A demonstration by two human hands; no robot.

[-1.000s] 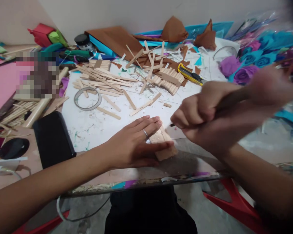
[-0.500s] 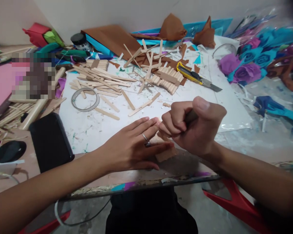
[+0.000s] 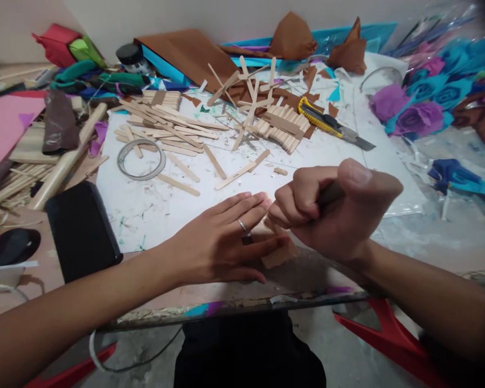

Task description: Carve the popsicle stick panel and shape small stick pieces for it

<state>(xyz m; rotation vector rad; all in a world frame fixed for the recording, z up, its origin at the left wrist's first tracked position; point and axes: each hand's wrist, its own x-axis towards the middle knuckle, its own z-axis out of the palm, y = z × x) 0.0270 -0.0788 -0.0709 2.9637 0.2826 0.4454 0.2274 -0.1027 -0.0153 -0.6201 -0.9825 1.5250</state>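
My left hand (image 3: 226, 237), with a ring on one finger, lies flat with its fingers stretched over a small pale wooden piece (image 3: 281, 256) near the table's front edge. Much of that piece is covered by both hands. Against the left fingertips, my right hand (image 3: 331, 207) is closed in a fist around a dark-handled tool (image 3: 330, 195). Only a bit of the handle shows between thumb and fingers; its working end is hidden. Beyond the hands lie popsicle sticks (image 3: 242, 170) on a white sheet (image 3: 178, 215).
A yellow utility knife (image 3: 327, 123) lies with its blade out, beyond my right hand. On the left are a tape roll (image 3: 122, 161), a black phone (image 3: 83, 231) and a pile of sticks (image 3: 178, 126). Purple and blue paper flowers (image 3: 420, 118) are at the right.
My right fist came down and left from a raised, blurred position to beside the left fingertips, then shifted slightly right. The left hand stays on the wooden piece.
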